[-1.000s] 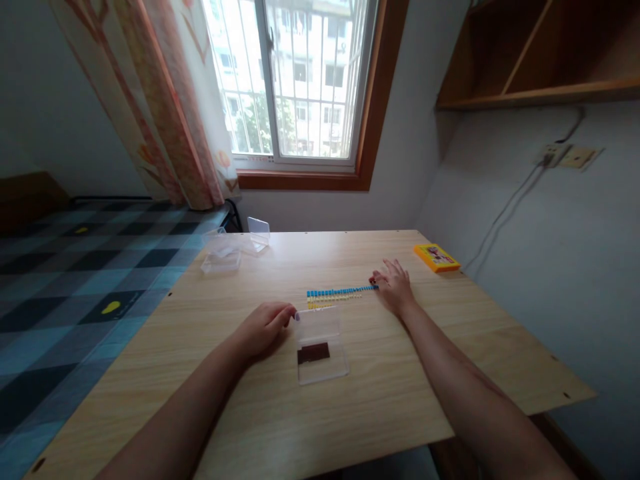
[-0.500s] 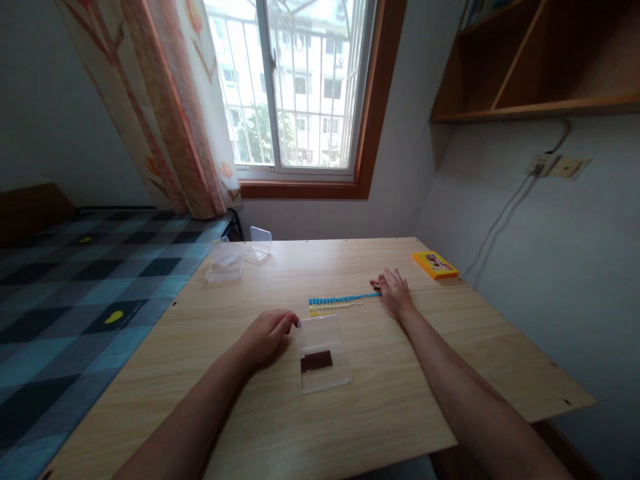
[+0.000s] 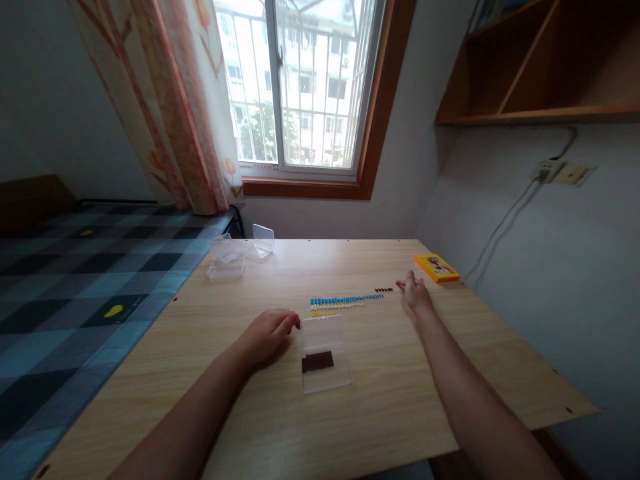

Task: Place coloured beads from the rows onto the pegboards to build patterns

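Note:
My left hand rests on the table with its fingers curled, the fingertips closed at the upper left edge of an open clear plastic box. Inside the box lies a dark brown block of pieces. Beyond it, small blue pieces run in a row, with pale cream ones and yellow ones in shorter rows nearer me. A short row of small dark brown pieces sits farther right. Just right of that row is my right hand, fingers apart; whether a tiny piece is at its fingertips is unclear.
Other clear plastic boxes stand at the table's back left. A yellow-orange box lies near the right edge of the wooden table. A bed with a checked cover adjoins on the left, a wall on the right.
My right hand has moved right, away from the end of the blue row, uncovering the short row of brown pieces. My left hand stays at the box. The view has shifted slightly.

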`<state>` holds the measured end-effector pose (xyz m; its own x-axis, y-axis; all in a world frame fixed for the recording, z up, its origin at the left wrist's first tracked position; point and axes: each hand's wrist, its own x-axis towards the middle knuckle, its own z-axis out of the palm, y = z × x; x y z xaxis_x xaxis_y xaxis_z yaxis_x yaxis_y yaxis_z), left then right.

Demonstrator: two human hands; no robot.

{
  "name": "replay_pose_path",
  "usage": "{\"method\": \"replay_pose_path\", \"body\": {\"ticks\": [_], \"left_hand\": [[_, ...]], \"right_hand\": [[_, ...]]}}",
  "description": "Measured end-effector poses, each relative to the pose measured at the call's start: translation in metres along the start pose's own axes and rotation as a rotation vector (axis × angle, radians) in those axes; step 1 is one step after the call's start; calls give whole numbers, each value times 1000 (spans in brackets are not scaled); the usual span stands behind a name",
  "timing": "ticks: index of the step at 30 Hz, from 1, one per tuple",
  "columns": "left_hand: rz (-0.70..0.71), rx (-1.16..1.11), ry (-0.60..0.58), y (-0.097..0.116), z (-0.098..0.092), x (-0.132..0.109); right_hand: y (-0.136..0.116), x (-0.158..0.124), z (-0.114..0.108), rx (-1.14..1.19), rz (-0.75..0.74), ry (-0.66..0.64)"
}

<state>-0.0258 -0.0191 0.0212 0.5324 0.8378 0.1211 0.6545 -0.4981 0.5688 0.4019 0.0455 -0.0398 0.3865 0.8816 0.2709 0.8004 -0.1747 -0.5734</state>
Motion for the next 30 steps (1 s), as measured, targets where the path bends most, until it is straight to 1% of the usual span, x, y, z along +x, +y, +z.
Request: {"method": "replay_pose_path", "body": {"ticks": [3, 6, 9, 14, 19, 23, 25, 27, 30], "left_hand": [[6, -1, 4, 1, 0, 0], [11, -3, 2, 2, 0, -1], [10, -1, 7, 2, -1, -1], [13, 3, 5, 1, -1, -1], [-1, 1, -15, -1, 0, 0], [0, -7, -22, 0, 0, 0], [-2, -6, -24, 2, -1, 0], [4, 4, -24, 4, -1, -1], [23, 28, -32, 7, -1, -2]], "right_hand": [[4, 2, -11, -8, 114, -27], [6, 0, -18, -22, 163, -26], [6, -3, -18, -48, 149, -26], [9, -7, -13, -98, 81, -76], [10, -8, -17, -130, 102, -78], [5, -10, -22, -126, 102, -57], [-1, -12, -27, -109, 84, -24], [-11, -15, -36, -78, 35, 30], [-36, -26, -53, 8, -139, 91]]}}
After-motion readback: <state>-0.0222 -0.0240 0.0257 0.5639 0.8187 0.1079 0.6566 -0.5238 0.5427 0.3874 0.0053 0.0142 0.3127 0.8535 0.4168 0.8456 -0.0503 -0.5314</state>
